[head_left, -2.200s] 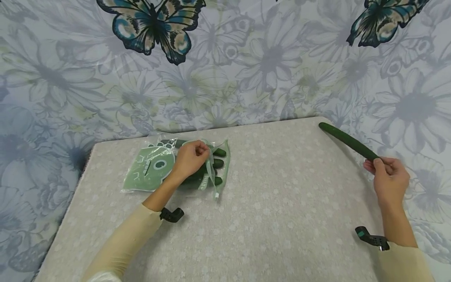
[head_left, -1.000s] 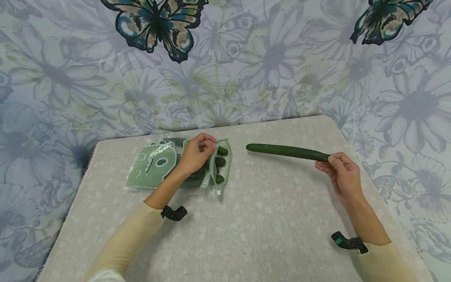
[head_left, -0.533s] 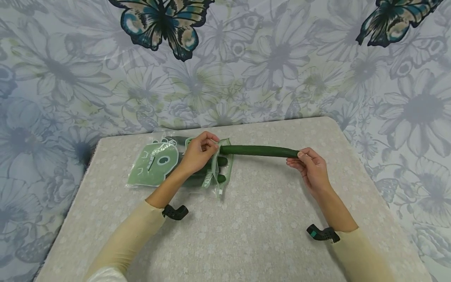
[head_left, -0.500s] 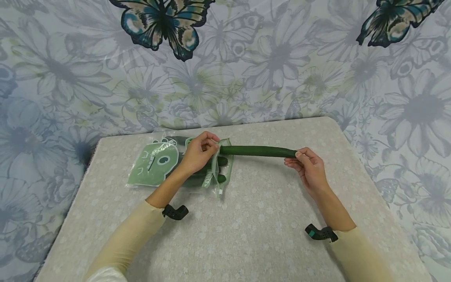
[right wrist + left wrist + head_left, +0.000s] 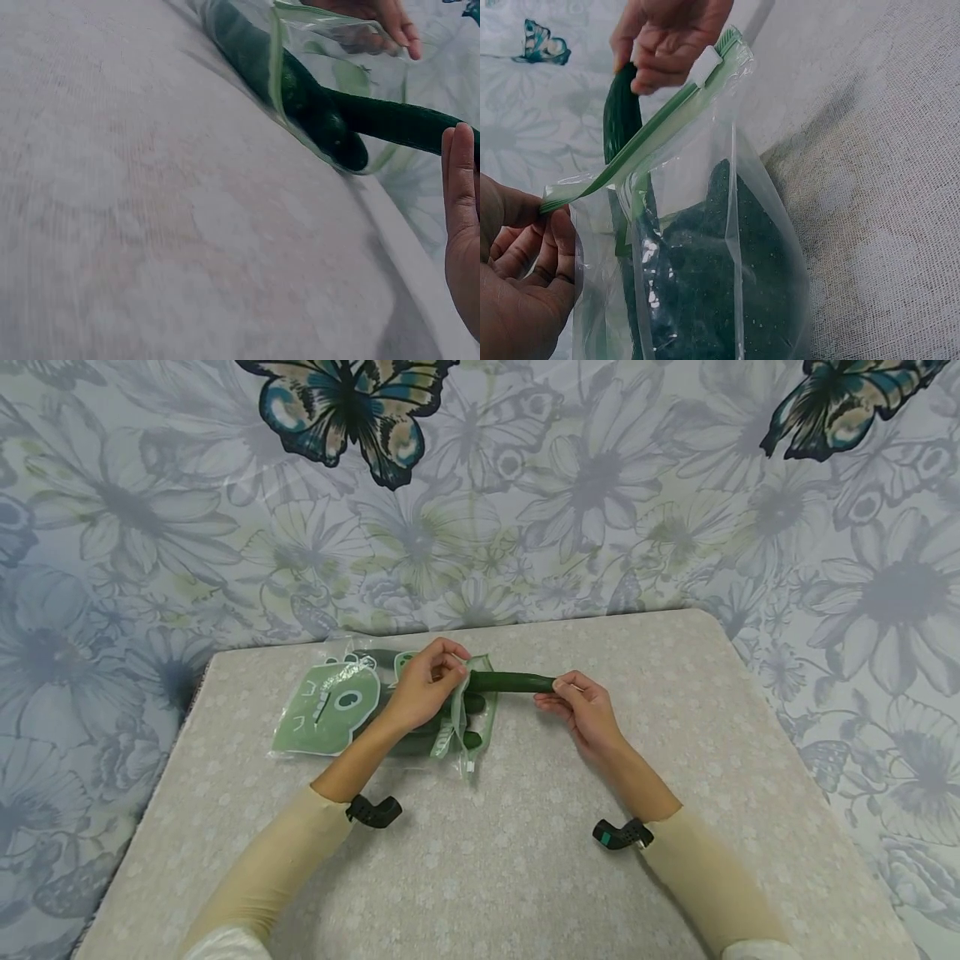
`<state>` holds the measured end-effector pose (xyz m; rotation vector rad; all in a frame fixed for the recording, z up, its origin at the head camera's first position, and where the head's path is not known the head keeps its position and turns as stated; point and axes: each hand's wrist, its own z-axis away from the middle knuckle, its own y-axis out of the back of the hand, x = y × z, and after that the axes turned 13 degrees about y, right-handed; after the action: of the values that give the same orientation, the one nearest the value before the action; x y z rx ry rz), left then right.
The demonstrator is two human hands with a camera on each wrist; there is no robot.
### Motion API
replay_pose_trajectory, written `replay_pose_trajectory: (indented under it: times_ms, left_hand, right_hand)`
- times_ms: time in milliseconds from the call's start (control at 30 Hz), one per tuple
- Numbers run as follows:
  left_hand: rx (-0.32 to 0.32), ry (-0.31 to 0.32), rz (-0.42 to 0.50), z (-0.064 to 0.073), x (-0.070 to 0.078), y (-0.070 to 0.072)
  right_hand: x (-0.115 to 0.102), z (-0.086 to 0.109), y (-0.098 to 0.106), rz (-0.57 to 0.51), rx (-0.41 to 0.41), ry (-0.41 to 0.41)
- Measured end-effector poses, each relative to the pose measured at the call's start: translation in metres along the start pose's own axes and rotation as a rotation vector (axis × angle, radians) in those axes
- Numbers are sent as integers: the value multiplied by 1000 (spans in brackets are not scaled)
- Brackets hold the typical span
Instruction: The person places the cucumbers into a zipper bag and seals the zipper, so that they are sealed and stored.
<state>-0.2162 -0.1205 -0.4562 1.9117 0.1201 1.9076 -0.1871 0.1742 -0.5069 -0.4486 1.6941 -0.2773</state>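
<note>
A clear zip bag with a green cartoon print lies at the table's back left, its mouth facing right. Several dark green cucumbers are inside; their ends show near the opening. My left hand pinches the upper edge of the bag's mouth, as the left wrist view also shows at the green zip strip. My right hand pinches the right end of a long cucumber, whose other part runs into the bag. In the right wrist view, this cucumber passes over the ends of others.
A pale patterned cloth covers the table. Behind it hangs a floral backdrop with butterflies, close to the back edge. A white zip slider sits on the bag's strip.
My right hand has moved left with the cucumber, from the table's right side to the bag. Much of its length is now inside. My left hand has kept its hold on the bag.
</note>
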Motion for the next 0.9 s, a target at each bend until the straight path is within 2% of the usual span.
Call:
replay_pose_trajectory:
  times_ms: [167,400,633,700,767,900]
  left_hand:
    - [-4,-17,6,1,1,1]
    - [0,-20,-1,0,1,1]
    - [-1,-5,12,0,1,4]
    - [-3,-2,12,0,0,4]
    - [-8,-1,14,0,0,5]
    - [-18,2,30,1,0,6]
  right_hand:
    - [19,-11,-18,-37,-21,-63]
    - [38,-26,-43,-14,-101,-137]
    - [53,-39,-60,41,-158,-133]
    - [57,-42,-63,107,-173,-122]
    - [60,-45,-65,223,-201,-96]
    - [65,-51,-69,620,-281,21]
